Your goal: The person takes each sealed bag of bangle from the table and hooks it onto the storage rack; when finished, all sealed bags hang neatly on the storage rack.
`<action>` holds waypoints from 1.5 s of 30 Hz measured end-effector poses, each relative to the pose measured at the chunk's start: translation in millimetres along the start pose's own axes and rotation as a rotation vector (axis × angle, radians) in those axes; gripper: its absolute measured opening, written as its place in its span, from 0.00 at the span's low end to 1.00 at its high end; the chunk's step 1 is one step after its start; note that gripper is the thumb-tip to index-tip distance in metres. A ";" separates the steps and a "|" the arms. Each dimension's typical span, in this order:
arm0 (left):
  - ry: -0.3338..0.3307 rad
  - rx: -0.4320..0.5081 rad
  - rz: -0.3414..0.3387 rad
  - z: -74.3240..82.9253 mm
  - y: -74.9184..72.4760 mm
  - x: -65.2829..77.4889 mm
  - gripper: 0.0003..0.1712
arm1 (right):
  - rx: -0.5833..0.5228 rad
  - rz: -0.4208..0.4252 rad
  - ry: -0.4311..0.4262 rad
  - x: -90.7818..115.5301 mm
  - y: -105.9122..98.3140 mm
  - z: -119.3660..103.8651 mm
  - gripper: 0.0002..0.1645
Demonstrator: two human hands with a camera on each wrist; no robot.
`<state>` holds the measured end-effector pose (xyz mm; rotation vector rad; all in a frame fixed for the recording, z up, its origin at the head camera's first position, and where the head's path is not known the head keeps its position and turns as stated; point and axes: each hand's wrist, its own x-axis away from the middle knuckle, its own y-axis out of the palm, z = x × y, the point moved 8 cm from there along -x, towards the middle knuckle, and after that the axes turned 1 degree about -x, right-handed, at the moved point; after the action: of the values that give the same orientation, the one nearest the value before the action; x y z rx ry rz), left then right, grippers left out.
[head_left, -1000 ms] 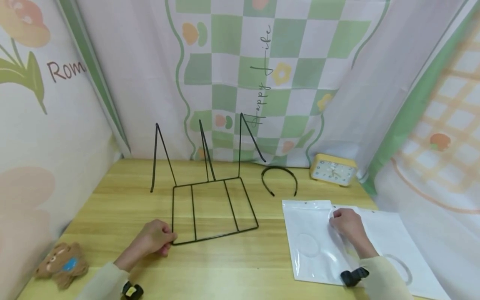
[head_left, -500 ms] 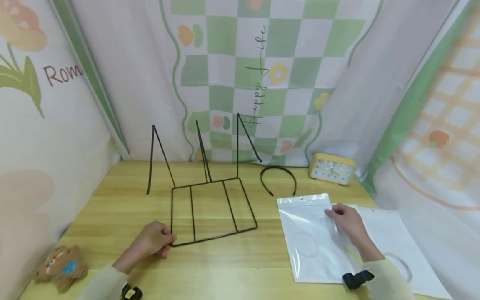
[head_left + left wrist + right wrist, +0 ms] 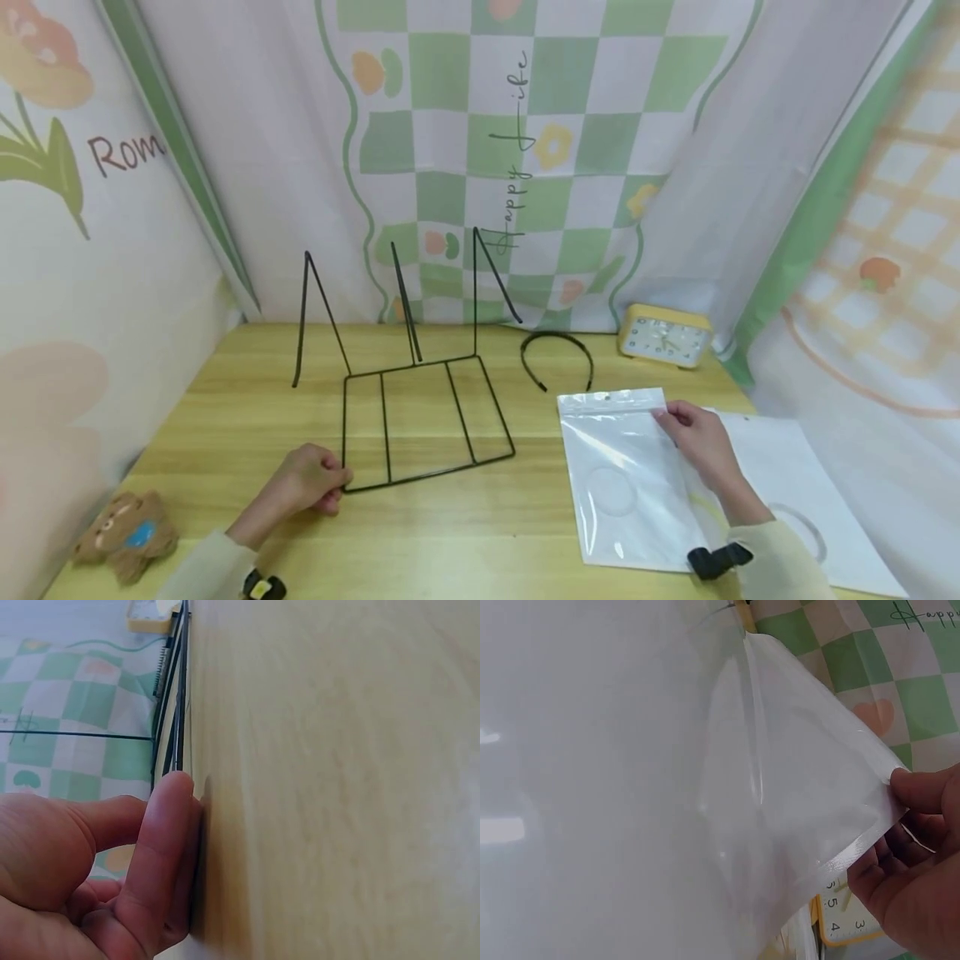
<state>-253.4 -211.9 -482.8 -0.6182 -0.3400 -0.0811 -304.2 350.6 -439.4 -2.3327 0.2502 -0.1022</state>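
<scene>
At its near left corner, a black wire rack [image 3: 429, 474] is pinched between the thumb and fingers of my left hand [image 3: 306, 479]. The rack's flat base lies on the table and three bent prongs rise from its far side. My right hand [image 3: 703, 446] pinches the upper right corner of a white zip bag [image 3: 637, 458], which has a clear glossy front and a round outline low on it. In the right wrist view, that bag corner [image 3: 817, 765] is folded up between thumb and fingers. A second white bag [image 3: 787, 467] lies partly underneath.
A black headband [image 3: 557, 335] lies behind the bags. The yellow alarm clock [image 3: 666, 337] stands at the back right of the wooden table [image 3: 450, 542]. At the front left is a brown teddy bear [image 3: 127, 536]. Patterned curtains [image 3: 510, 150] enclose the table.
My right hand has lifted the upper right corner of the top bag, and the bag has shifted slightly. The left hand keeps its grip on the rack, which stays in place.
</scene>
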 end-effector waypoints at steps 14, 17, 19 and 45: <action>0.046 0.030 0.017 1.7 -0.4 6.2 0.07 | -0.032 0.098 -0.068 12.6 -10.1 -29.3 0.25; 0.052 0.014 0.023 3.7 -1.6 7.1 0.07 | -0.047 0.073 -0.104 17.1 -9.3 -45.6 0.26; 0.053 0.013 0.027 4.1 -2.4 7.3 0.06 | -0.051 0.057 -0.123 20.7 -8.6 -57.3 0.28; 0.029 0.084 0.040 2.4 1.3 6.6 0.07 | -0.696 -0.309 -0.279 69.6 52.5 -185.2 0.17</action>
<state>-247.7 -209.3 -479.5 -0.5403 -0.3012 -0.0368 -271.7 170.4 -347.8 -3.0202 -0.2627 0.1903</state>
